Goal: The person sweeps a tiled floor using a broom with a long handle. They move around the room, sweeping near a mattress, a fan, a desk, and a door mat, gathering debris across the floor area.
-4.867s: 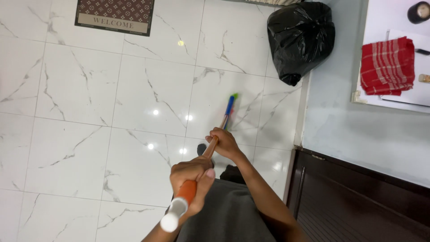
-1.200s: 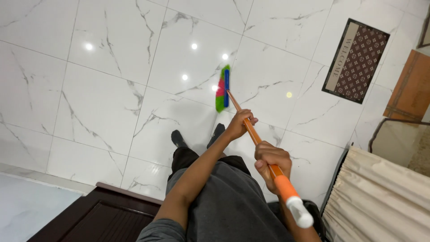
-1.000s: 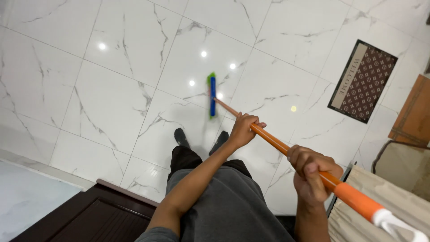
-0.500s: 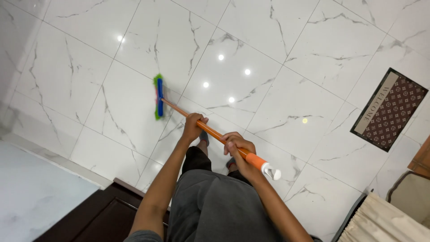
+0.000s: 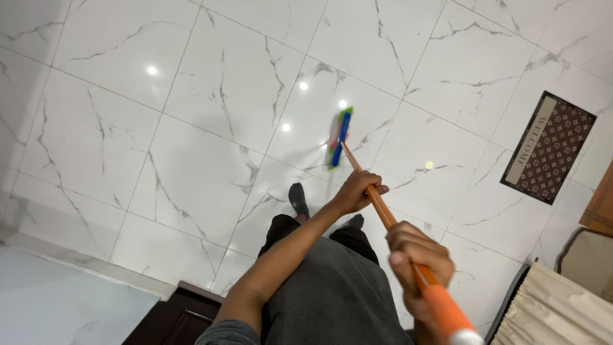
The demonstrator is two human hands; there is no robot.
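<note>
While both hands close on the broom handle (image 5: 377, 203), right hand (image 5: 418, 265) wraps it near the orange grip, left hand (image 5: 357, 190) farther down. Beyond the left hand, blurred broom head (image 5: 340, 137) meets floor (image 5: 191, 128). Handle end is cut off; doormat (image 5: 548, 147) lies off right.

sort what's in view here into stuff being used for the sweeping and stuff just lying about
In use:
orange-handled broom with blue and green head
left hand
right hand
white marble floor tiles

Lying about:
brown patterned doormat
dark wooden cabinet
cream pleated curtain
</note>
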